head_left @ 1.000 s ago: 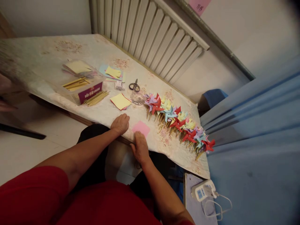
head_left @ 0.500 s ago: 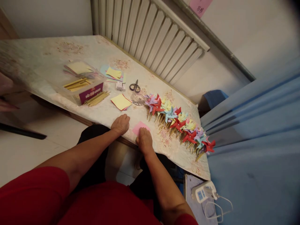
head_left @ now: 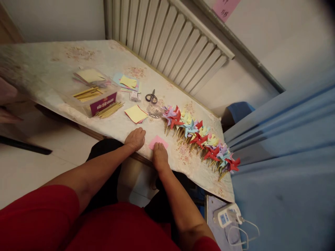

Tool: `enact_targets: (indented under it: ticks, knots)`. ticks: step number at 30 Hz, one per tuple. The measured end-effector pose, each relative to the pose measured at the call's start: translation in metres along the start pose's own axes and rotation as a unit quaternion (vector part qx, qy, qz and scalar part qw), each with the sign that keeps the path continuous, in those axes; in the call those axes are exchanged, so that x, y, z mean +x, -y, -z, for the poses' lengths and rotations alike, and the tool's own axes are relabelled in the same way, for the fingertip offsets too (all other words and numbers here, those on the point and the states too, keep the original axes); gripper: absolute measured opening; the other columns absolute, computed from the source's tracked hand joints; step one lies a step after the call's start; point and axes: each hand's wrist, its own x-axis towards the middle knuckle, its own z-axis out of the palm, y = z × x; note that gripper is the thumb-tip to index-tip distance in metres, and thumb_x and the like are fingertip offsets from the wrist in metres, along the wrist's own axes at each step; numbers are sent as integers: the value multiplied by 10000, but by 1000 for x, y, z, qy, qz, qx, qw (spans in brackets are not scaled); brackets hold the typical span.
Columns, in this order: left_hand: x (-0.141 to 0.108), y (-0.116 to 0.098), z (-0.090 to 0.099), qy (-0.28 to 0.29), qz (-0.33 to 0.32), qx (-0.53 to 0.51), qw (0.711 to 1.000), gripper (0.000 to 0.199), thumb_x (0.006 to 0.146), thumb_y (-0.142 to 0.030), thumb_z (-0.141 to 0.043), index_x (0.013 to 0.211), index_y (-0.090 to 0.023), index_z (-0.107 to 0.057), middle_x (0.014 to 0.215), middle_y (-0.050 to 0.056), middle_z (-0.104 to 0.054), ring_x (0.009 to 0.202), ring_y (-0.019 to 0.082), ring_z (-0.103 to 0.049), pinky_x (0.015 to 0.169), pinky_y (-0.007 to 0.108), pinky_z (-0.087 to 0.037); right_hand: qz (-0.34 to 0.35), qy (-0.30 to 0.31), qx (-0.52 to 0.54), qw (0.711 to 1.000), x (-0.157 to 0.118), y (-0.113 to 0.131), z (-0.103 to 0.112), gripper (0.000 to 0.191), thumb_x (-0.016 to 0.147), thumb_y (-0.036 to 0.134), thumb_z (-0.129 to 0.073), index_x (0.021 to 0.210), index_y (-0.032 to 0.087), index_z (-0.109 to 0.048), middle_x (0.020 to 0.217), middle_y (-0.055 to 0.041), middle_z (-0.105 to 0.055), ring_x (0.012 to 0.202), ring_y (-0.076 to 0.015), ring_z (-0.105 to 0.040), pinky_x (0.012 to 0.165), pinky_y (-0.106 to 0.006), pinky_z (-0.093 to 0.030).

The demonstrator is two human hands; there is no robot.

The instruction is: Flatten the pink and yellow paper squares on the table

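Observation:
A square of pink paper [head_left: 157, 138] lies at the table's front edge. My right hand [head_left: 160, 156] rests on its near part, fingers stretched forward and flat over the paper, which they partly cover. To its left, my left hand [head_left: 135, 138] sits on the tablecloth with curled fingers, and I see nothing in it. Just beyond is a stack of coloured paper squares [head_left: 136, 113], yellow on top. Beside that stack lies a clear dish of small shiny pieces [head_left: 155, 111]. Finished paper pinwheels [head_left: 200, 137] on sticks stand in a long row to the right.
A clear bin [head_left: 86, 103] holds sticks and paper, with loose sticks [head_left: 110, 110] alongside. Scissors [head_left: 151, 97], a small white box [head_left: 135, 96] and more paper [head_left: 127, 82] lie farther back. Another person's hand [head_left: 9, 115] shows at far left. A blue curtain [head_left: 282, 167] hangs right.
My right hand has shifted slightly and its fingers have straightened, leaving more of the pink paper visible. My left hand stays put. The whole view has moved a little.

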Motion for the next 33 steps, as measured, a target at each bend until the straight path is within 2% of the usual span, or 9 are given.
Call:
enact_targets:
  ticks: [6, 11, 18, 21, 26, 28, 30, 31, 33]
  knots:
    - [0, 0, -2, -3, -6, 5, 1000, 244, 905, -172, -418, 1004, -135, -638, 1032, 160, -604, 972, 271, -563, 817, 390, -425, 31, 8, 21, 999, -4, -8, 5, 503, 884, 64, -458, 1386, 37, -476, 1369, -240, -567, 1305, -291, -507, 1090, -434, -417]
    - [-1, 0, -1, -5, -6, 3, 1000, 239, 905, -171, -418, 1000, -130, -634, 1035, 161, -597, 972, 269, -558, 823, 390, -423, 20, 21, 10, 1000, -2, -7, 11, 458, 907, 88, -437, 1359, 51, -501, 1315, -227, -597, 1243, -302, -537, 1036, -444, -452]
    - [-1, 1, -2, -10, -14, 13, 1000, 242, 904, -170, -416, 997, -116, -633, 1017, 165, -597, 956, 274, -556, 817, 394, -425, 7, -24, 15, 1000, -5, -2, 2, 450, 924, 83, -428, 1370, 38, -468, 1317, -248, -583, 1238, -286, -522, 1053, -430, -420]
    - [-1, 1, -1, -7, -15, 14, 1000, 239, 900, -167, -422, 996, -114, -635, 1017, 163, -598, 959, 274, -556, 818, 393, -430, -18, -36, 21, 999, -3, -4, 0, 376, 932, 104, -432, 1291, 70, -537, 1203, -201, -641, 1137, -270, -570, 963, -385, -461]
    - [0, 1, -3, -8, -14, 8, 1000, 245, 901, -165, -424, 1006, -116, -640, 1028, 168, -594, 959, 274, -558, 815, 399, -436, -72, -71, 49, 994, -1, -6, 1, 212, 909, 138, -479, 1024, 171, -654, 981, -101, -690, 936, -219, -607, 826, -315, -450]
    - [0, 1, -4, -7, -11, 10, 1000, 249, 903, -165, -422, 1011, -118, -641, 1026, 168, -593, 950, 275, -560, 803, 402, -434, -122, -105, 88, 983, -1, -6, 5, 190, 891, 153, -487, 944, 180, -668, 902, -77, -686, 844, -202, -593, 771, -299, -428]
    - [0, 2, -5, -6, -12, 14, 1000, 252, 906, -166, -417, 1013, -119, -640, 1024, 167, -592, 953, 277, -558, 796, 402, -429, -184, -151, 159, 958, 2, -8, 12, 177, 880, 182, -487, 845, 188, -660, 789, -37, -652, 737, -177, -545, 708, -282, -396]
    - [0, 1, -5, -7, -13, 16, 1000, 251, 908, -166, -416, 1013, -118, -639, 1024, 166, -591, 959, 277, -557, 797, 400, -426, -217, -174, 209, 938, 4, -10, 17, 172, 871, 203, -496, 778, 192, -640, 720, -12, -614, 685, -164, -507, 674, -273, -376]
    - [-1, 1, -4, -7, -14, 17, 1000, 247, 909, -164, -417, 1012, -118, -637, 1029, 164, -589, 969, 272, -554, 804, 392, -420, -272, -207, 344, 875, 11, -15, 25, 183, 824, 237, -542, 645, 202, -564, 597, 39, -498, 608, -138, -417, 606, -253, -328]
